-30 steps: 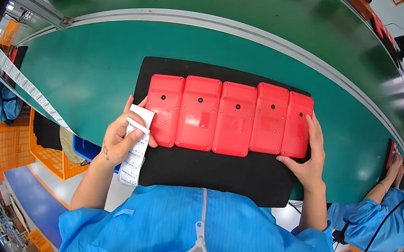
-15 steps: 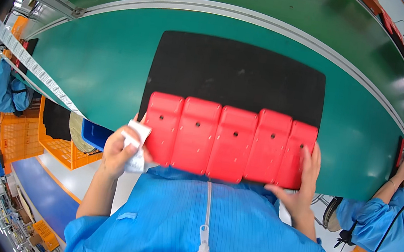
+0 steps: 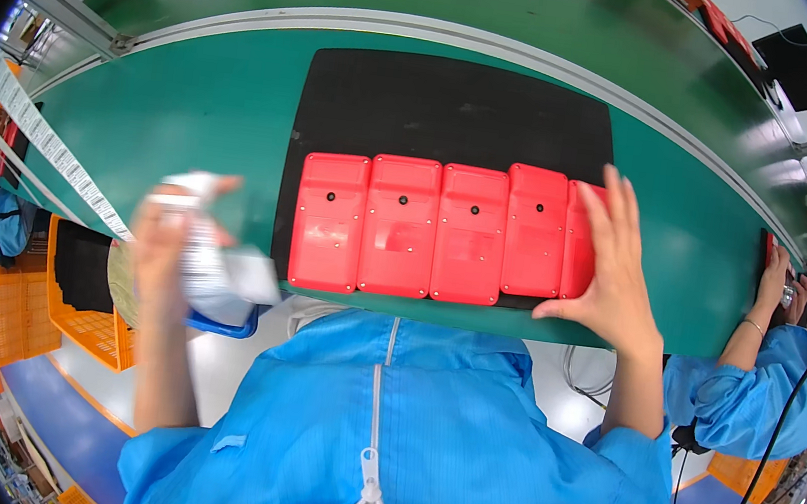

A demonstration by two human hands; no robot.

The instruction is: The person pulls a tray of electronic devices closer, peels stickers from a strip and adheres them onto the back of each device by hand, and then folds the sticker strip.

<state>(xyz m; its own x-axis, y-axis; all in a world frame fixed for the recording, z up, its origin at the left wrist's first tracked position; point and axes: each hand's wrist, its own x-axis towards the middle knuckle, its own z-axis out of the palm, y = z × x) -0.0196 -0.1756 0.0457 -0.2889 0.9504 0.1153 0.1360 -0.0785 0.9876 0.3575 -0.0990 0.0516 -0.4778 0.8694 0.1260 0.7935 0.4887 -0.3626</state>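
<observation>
Several red device casings [image 3: 399,241] lie side by side in a row on a black mat [image 3: 451,107], each with a small dark round hole near its upper end and screw points at its edges. My right hand [image 3: 618,268] is at the right end of the row, fingers spread, over the last casing [image 3: 577,248] and partly hiding it. Thumb and fingertips rest at its edges. Left of the mat, my left hand [image 3: 164,233] pinches a crumpled white paper strip [image 3: 219,275]; both are smeared by motion.
The green bench top [image 3: 177,124] runs under the mat. A long strip of printed labels [image 3: 59,144] hangs at the left. Below the bench edge are a blue bin [image 3: 234,320] and an orange crate [image 3: 88,319]. At right, a co-worker's hands [image 3: 773,282] hold something small.
The row of casings has moved away from me and lies flat on the mat. My left hand has left the row and swung left with the paper. My right hand has shifted up.
</observation>
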